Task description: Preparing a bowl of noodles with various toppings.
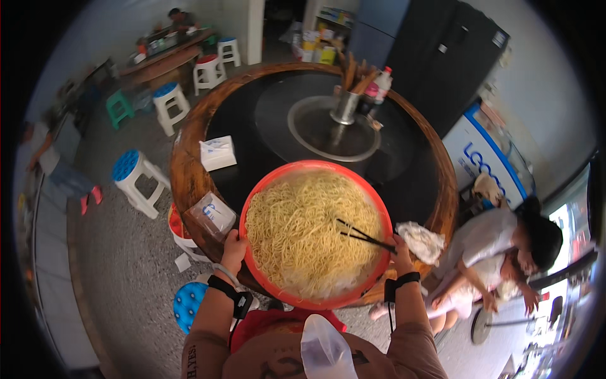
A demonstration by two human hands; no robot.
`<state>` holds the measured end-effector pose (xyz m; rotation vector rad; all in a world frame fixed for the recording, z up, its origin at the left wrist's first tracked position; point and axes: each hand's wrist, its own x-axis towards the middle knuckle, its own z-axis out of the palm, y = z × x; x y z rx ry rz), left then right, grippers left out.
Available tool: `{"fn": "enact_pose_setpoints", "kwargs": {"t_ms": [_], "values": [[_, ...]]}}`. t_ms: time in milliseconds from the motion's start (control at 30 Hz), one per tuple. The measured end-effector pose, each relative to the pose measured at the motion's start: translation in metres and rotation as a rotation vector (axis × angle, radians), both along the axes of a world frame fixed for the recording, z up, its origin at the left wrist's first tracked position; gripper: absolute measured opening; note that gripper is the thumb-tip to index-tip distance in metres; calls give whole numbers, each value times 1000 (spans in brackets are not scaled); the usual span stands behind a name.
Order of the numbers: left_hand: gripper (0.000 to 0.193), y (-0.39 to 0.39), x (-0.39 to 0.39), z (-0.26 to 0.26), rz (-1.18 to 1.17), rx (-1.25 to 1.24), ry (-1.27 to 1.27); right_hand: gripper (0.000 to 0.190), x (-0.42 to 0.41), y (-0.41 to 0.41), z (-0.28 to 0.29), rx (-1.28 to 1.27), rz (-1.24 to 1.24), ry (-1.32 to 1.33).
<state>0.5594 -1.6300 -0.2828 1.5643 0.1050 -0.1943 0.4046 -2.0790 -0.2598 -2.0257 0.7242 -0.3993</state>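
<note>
A large red plastic basin (pixel 318 164) full of pale yellow noodles (pixel 307 227) is held level in front of me, over the near edge of the round table (pixel 191 189). My left hand (pixel 233 250) grips its left rim. On the opposite side my right hand (pixel 402 251) has hold of the rim, with the ends of two black chopsticks (pixel 367 237) beside its fingers. The chopstick tips lie on the noodles. Fingers under the rim are hidden, so whether the basin touches the tabletop cannot be told.
A tissue pack (pixel 218 153), a plastic-wrapped packet (pixel 215 215) and a crumpled cloth (pixel 421 241) lie around the basin. Farther back stand a metal utensil holder (pixel 345 108) and bottles (pixel 383 85). Stools (pixel 142 182) line the left; a person (pixel 492 237) bends over a child at right.
</note>
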Motion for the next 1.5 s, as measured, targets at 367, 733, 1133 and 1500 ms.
{"fn": "enact_pose_setpoints", "kwargs": {"t_ms": [367,733,1133,1500], "values": [[18,-31,-109,70,526,-12,251,24,98,-59,-16,322,266,108],[23,77,-248,87,855,-290,60,35,76,145,141,5,671,271],[24,317,-507,106,1333,-220,58,27,48,511,55,-278,1331,73],[25,585,-571,62,1815,-325,-144,23,40,950,32,-84,1575,38]]}}
